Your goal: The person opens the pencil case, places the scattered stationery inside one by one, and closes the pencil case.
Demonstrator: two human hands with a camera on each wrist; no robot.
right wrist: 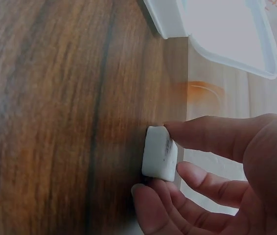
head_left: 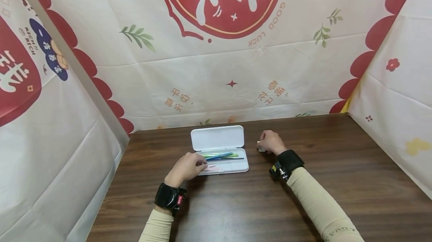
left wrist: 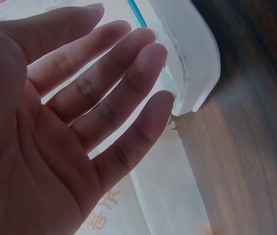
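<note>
A white pencil case [head_left: 236,166] lies on the table with its lid [head_left: 217,139] raised at the back. Inside are several slim blue, green and dark pens [head_left: 221,156], along with pinkish ones nearer the front. My left hand [head_left: 187,167] is at the case's left end, its fingers loosely extended by the case wall [left wrist: 199,58]; whether they touch it I cannot tell. To the right of the case, my right hand [head_left: 271,142] pinches a small white eraser [right wrist: 157,154] with dark smudges between thumb and fingers, at the tabletop.
The brown wooden table [head_left: 216,212] ends at a white printed cloth [head_left: 216,84] hanging behind it. Similar cloths hang at the left [head_left: 67,140] and right [head_left: 398,103]. Each wrist wears a black strap with a camera.
</note>
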